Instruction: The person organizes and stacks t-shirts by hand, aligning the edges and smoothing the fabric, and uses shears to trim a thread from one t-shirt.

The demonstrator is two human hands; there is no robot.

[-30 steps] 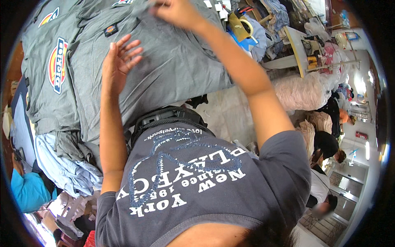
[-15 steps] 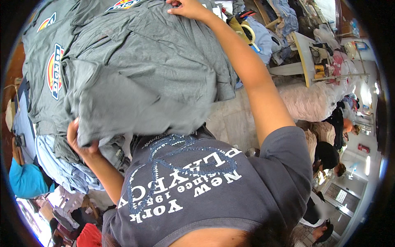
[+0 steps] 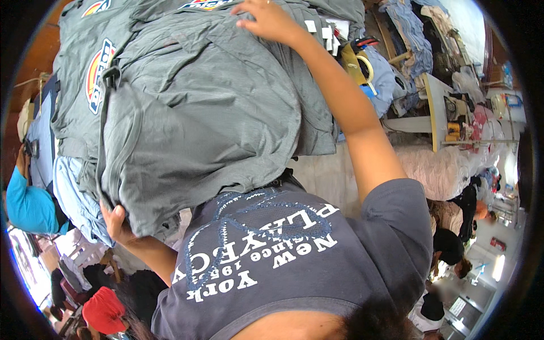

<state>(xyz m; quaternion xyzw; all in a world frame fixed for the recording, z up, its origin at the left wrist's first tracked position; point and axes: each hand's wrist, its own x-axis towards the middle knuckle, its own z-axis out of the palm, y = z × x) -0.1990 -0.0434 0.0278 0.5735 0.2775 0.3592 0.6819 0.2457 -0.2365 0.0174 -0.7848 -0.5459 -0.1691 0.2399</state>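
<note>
A grey T-shirt [image 3: 209,119] is spread over a heap of similar garments and hangs toward my body. At its near left corner, my left hand [image 3: 117,222] grips the cloth, the thumb showing beside the edge and the other fingers partly hidden. My right hand [image 3: 265,22] reaches to the far side of the shirt, fingers apart just over the fabric, with nothing visible in them. More grey shirts with a colourful printed patch [image 3: 100,76] lie beyond and to the left. Several white labels [image 3: 326,33] show just right of my right hand.
A roll of tape [image 3: 365,69] and a red-and-black handled tool [image 3: 365,42] lie right of the heap, near light blue cloth [image 3: 381,85]. Light blue garments [image 3: 73,192] hang at the left. A person in a blue sleeve [image 3: 31,198] is at far left; a pink plastic-wrapped bundle [image 3: 433,170] is at right.
The near part of the shirt, blurred and folded earlier, now lies broader and flatter, its left edge pulled toward me. My right hand's fingers have gone from pinched to spread.
</note>
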